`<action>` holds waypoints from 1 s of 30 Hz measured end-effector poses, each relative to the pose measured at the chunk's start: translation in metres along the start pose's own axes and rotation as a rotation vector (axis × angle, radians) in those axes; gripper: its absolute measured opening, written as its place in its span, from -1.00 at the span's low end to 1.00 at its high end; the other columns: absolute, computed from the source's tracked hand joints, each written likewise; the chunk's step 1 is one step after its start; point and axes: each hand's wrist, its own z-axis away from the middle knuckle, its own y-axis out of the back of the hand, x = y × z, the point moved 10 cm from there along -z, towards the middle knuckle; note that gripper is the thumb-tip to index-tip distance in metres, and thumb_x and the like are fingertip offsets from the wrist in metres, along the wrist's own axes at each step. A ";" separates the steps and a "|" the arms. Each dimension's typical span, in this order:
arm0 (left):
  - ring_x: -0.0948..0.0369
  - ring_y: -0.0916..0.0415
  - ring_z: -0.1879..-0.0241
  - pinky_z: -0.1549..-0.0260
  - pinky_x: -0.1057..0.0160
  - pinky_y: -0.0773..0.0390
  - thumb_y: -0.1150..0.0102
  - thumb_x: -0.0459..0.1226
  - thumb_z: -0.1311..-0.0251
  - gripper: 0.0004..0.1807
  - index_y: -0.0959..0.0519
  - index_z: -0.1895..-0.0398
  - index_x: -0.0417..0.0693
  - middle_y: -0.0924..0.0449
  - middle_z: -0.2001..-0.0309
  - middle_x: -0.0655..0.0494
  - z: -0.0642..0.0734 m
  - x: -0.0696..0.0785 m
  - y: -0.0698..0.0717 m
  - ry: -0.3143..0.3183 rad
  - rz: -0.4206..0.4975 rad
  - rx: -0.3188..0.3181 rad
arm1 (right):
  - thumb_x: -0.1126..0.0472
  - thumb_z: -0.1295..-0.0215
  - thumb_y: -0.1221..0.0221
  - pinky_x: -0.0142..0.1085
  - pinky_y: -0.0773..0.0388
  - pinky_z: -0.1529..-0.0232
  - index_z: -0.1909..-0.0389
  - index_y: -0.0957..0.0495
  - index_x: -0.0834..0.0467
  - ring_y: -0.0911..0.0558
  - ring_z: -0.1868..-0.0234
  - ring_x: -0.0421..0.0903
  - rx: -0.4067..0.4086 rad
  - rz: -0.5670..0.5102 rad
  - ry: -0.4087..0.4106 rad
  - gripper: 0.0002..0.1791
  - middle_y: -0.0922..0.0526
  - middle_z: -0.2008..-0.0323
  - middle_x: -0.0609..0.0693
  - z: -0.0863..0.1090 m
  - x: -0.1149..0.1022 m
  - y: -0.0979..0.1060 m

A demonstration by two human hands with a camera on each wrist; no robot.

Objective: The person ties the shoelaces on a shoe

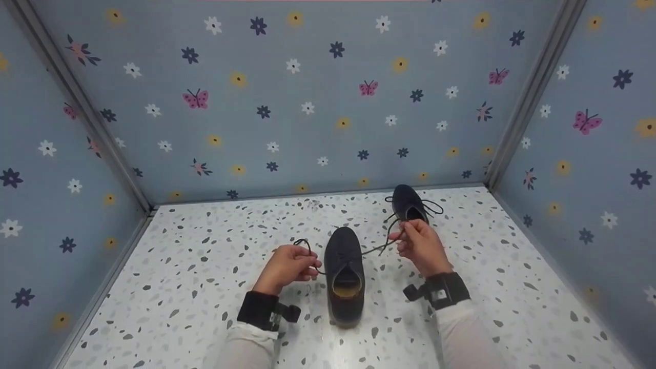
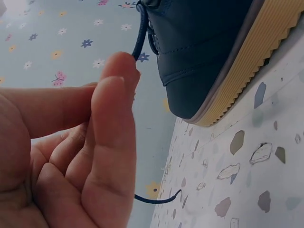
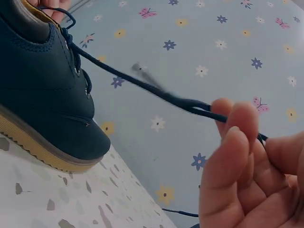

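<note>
A dark blue lace-up shoe (image 1: 344, 256) stands upright on the speckled floor, toe pointing away, between both hands. To its left, my left hand (image 1: 288, 266) pinches one end of its shoelace (image 2: 141, 31) between thumb and fingertips; the loose tail hangs below the fingers in the left wrist view. On the other side, my right hand (image 1: 423, 247) pinches the other end of the lace, which stretches from the eyelets in the right wrist view. There the lace (image 3: 128, 78) runs nearly straight and looks doubled close to the fingertips. The shoe's sole (image 3: 42, 149) is tan and ridged.
A second dark shoe (image 1: 406, 200) stands farther back on the right, near the back wall, with lace loops spread to its sides and its heel partly behind my right hand. Blue flowered panels (image 1: 307, 102) enclose the white speckled floor (image 1: 205, 246) at the back, left and right.
</note>
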 end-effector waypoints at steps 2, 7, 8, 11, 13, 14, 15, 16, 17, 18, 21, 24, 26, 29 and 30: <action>0.31 -0.73 0.45 0.43 0.40 -0.68 -0.15 -0.39 -0.44 -0.81 -0.60 0.05 -0.40 -0.81 0.17 -0.16 0.000 0.000 -0.002 0.000 -0.002 -0.001 | 0.09 -0.70 0.09 -0.38 -0.49 0.53 -0.16 -0.34 0.27 -0.54 0.59 -0.23 0.030 -0.021 -0.011 -0.69 -0.80 0.34 -0.03 -0.001 0.005 0.001; 0.31 -0.72 0.46 0.43 0.40 -0.68 -0.15 -0.39 -0.44 -0.82 -0.60 0.06 -0.40 -0.80 0.21 -0.08 -0.001 0.001 -0.004 -0.001 -0.006 0.007 | 0.05 -0.71 0.09 -0.39 -0.44 0.56 -0.20 -0.28 0.24 -0.51 0.63 -0.25 0.082 -0.014 -0.062 -0.66 -0.84 0.26 0.01 -0.003 0.015 0.001; 0.31 -0.72 0.47 0.44 0.40 -0.68 -0.15 -0.39 -0.44 -0.82 -0.60 0.07 -0.40 -0.80 0.22 -0.08 -0.001 0.001 -0.004 -0.002 -0.004 0.011 | 0.05 -0.71 0.09 -0.39 -0.45 0.55 -0.17 -0.28 0.23 -0.52 0.62 -0.25 0.089 -0.005 -0.073 -0.68 -0.84 0.21 0.03 -0.003 0.017 0.001; 0.31 -0.71 0.48 0.45 0.39 -0.68 -0.13 -0.40 -0.45 -0.80 -0.60 0.04 -0.44 -0.80 0.23 -0.07 -0.001 0.002 -0.004 -0.004 -0.005 0.020 | 0.08 -0.69 0.07 -0.37 -0.50 0.53 -0.08 -0.32 0.24 -0.55 0.59 -0.22 0.111 0.037 -0.099 -0.72 -0.84 0.08 0.10 -0.003 0.021 0.003; 0.31 -0.70 0.49 0.45 0.38 -0.68 -0.13 -0.41 -0.45 -0.79 -0.60 0.02 -0.45 -0.80 0.22 -0.09 -0.001 0.003 -0.005 -0.005 -0.002 0.034 | 0.09 -0.68 0.04 -0.37 -0.52 0.52 -0.06 -0.34 0.28 -0.56 0.58 -0.20 0.119 0.075 -0.114 -0.70 -0.84 0.07 0.09 -0.004 0.023 0.004; 0.31 -0.69 0.50 0.45 0.37 -0.69 -0.13 -0.40 -0.46 -0.78 -0.60 0.02 -0.46 -0.80 0.21 -0.13 -0.001 0.003 -0.005 -0.012 -0.004 0.043 | 0.09 -0.67 0.03 -0.37 -0.52 0.52 -0.05 -0.36 0.29 -0.56 0.58 -0.20 0.125 0.088 -0.122 -0.70 -0.85 0.10 0.08 -0.004 0.024 0.004; 0.31 -0.69 0.50 0.44 0.35 -0.69 -0.13 -0.40 -0.46 -0.77 -0.60 0.01 -0.47 -0.80 0.21 -0.15 -0.001 0.004 -0.005 -0.015 -0.005 0.053 | 0.09 -0.66 0.01 -0.37 -0.53 0.53 -0.05 -0.38 0.30 -0.57 0.57 -0.20 0.129 0.098 -0.126 -0.70 -0.85 0.15 0.06 -0.003 0.024 0.004; 0.31 -0.69 0.50 0.44 0.34 -0.70 -0.13 -0.40 -0.46 -0.76 -0.61 0.00 -0.47 -0.79 0.21 -0.16 -0.001 0.004 -0.004 -0.019 -0.006 0.066 | 0.09 -0.65 -0.01 -0.38 -0.53 0.53 -0.05 -0.40 0.29 -0.57 0.57 -0.21 0.132 0.104 -0.129 -0.69 -0.85 0.20 0.05 -0.003 0.023 0.005; 0.31 -0.69 0.51 0.45 0.34 -0.70 -0.14 -0.38 -0.46 -0.76 -0.62 0.01 -0.46 -0.80 0.20 -0.16 -0.001 0.004 -0.003 -0.025 -0.009 0.080 | 0.09 -0.64 -0.03 -0.38 -0.52 0.54 -0.04 -0.41 0.29 -0.57 0.58 -0.22 0.135 0.106 -0.132 -0.70 -0.84 0.25 0.02 -0.003 0.023 0.005; 0.31 -0.69 0.51 0.46 0.34 -0.69 -0.15 -0.37 -0.46 -0.75 -0.63 0.02 -0.45 -0.80 0.20 -0.17 -0.002 0.005 -0.003 -0.033 -0.017 0.096 | 0.09 -0.64 -0.05 -0.38 -0.52 0.54 -0.05 -0.42 0.29 -0.57 0.58 -0.23 0.136 0.104 -0.135 -0.70 -0.83 0.30 -0.01 -0.003 0.023 0.005; 0.32 -0.67 0.54 0.54 0.38 -0.61 -0.19 -0.32 -0.45 -0.76 -0.68 0.08 -0.38 -0.82 0.25 -0.09 -0.003 0.007 0.001 -0.053 -0.052 0.150 | 0.09 -0.62 -0.07 -0.39 -0.52 0.56 -0.04 -0.45 0.24 -0.56 0.59 -0.24 0.137 0.099 -0.138 -0.73 -0.77 0.38 -0.04 -0.003 0.023 0.004; 0.33 -0.63 0.60 0.61 0.40 -0.50 -0.21 -0.27 -0.43 -0.77 -0.72 0.13 -0.30 -0.82 0.32 -0.02 -0.004 0.009 0.003 -0.071 -0.091 0.202 | 0.11 -0.62 -0.07 -0.40 -0.51 0.58 -0.08 -0.47 0.23 -0.54 0.61 -0.25 0.130 0.103 -0.136 -0.74 -0.73 0.40 -0.05 -0.003 0.023 0.004; 0.33 -0.58 0.64 0.61 0.36 -0.51 -0.21 -0.27 -0.43 -0.77 -0.72 0.14 -0.31 -0.81 0.35 0.00 -0.003 0.010 0.002 -0.088 -0.114 0.216 | 0.13 -0.62 -0.07 -0.40 -0.48 0.60 -0.08 -0.48 0.23 -0.51 0.63 -0.26 0.119 0.102 -0.133 -0.75 -0.69 0.42 -0.06 -0.003 0.022 0.003; 0.28 -0.53 0.64 0.55 0.27 -0.59 -0.20 -0.29 -0.43 -0.76 -0.72 0.10 -0.34 -0.77 0.37 0.01 -0.003 0.013 -0.003 -0.109 -0.161 0.212 | 0.16 -0.63 -0.04 -0.40 -0.48 0.60 -0.11 -0.50 0.25 -0.51 0.63 -0.26 0.104 0.098 -0.130 -0.74 -0.62 0.45 -0.07 -0.003 0.021 0.001; 0.25 -0.53 0.62 0.52 0.25 -0.61 -0.20 -0.30 -0.43 -0.76 -0.72 0.10 -0.34 -0.76 0.37 0.01 -0.002 0.014 -0.005 -0.120 -0.183 0.208 | 0.17 -0.64 -0.02 -0.39 -0.49 0.58 -0.14 -0.51 0.27 -0.51 0.62 -0.26 0.098 0.101 -0.128 -0.72 -0.61 0.45 -0.07 -0.003 0.021 0.001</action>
